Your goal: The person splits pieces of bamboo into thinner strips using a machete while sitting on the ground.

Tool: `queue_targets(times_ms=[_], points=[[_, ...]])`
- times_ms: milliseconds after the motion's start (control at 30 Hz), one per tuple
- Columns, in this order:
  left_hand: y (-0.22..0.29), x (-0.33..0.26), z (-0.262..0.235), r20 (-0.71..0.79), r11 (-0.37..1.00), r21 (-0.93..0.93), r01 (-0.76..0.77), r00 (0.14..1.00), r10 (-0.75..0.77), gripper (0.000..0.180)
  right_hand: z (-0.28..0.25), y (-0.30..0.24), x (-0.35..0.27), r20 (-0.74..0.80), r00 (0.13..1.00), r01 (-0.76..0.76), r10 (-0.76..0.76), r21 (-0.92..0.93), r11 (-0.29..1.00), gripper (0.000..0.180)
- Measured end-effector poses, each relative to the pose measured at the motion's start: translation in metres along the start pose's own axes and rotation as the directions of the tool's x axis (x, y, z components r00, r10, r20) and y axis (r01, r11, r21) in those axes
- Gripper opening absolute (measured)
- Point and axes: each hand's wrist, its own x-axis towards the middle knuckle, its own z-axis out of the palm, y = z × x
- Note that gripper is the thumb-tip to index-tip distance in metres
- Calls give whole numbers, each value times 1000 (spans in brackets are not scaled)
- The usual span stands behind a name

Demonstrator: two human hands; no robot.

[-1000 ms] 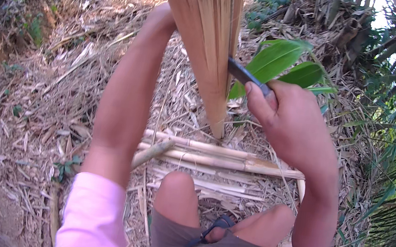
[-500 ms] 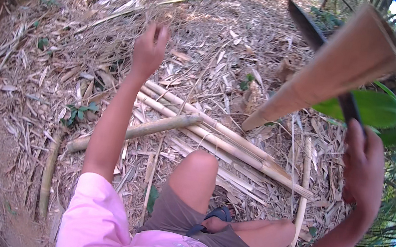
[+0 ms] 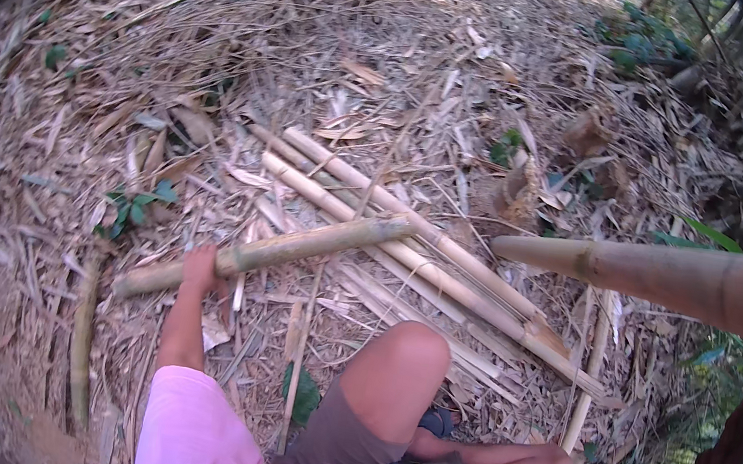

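Two hands at work: a person squats on a slope of dry leaf litter, knees bent, pink sleeves in view at the lower edge.
Knee (image 3: 396, 367): nearest the camera, raised over grey shorts, just short of the split bamboo strips.
Left hand (image 3: 201, 268): stretched down to the ground and closed over a greenish bamboo pole (image 3: 265, 254) near its lower end; fingers wrap the pole from above.
Where the pole lies: flat on the litter, slanting up and to the right, its cut upper end resting across the pale poles.
Right hand (image 3: 729, 439): almost lost at the dark right rim; whether it is open or closed cannot be told.
Thick bamboo (image 3: 638, 272): a stout tan length juts in from the right edge, clear of the ground, its tapered end pointing left; what holds it is out of sight.
Pale poles (image 3: 408, 237): several thin lengths lying side by side, running from upper left to lower right beyond the knee.
Small green plant (image 3: 136, 206): growing in the litter just left of the pole.
Doing it well, by judgement: a grip nearer the pole's middle would likely balance it better on lifting, and the pole's far end should clear the pale poles without dragging them.
Far ground: dry husks, leaves and green brush at the top right.
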Motion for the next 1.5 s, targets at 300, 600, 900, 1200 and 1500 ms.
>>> queue_targets(times_ms=[300, 600, 900, 1200, 1500], points=[[41, -28, -56, -86, 957, -227, -179, 983, 164, 58, 20, -34, 42, -228, 974, -22, 17, -22, 1000, 39], [128, -169, -233, -350, 493, -784, -377, 925, 151, 73, 21, -58, 40, -5, 983, 183, -184, -93, 979, 37], [199, -244, -471, -811, 308, -522, -795, 575, 110, 74, 3, -60, 28, 88, 966, 252, -242, -120, 960, 41], [220, -304, -590, -928, 255, -300, -919, 343, 146, 82, 7, -42, 34, 42, 927, 376, -373, -82, 923, 38], [236, -306, -585, -978, 361, -128, -924, 179, 111, 67, 5, -38, 34, 92, 924, 378, -372, -61, 924, 36]])
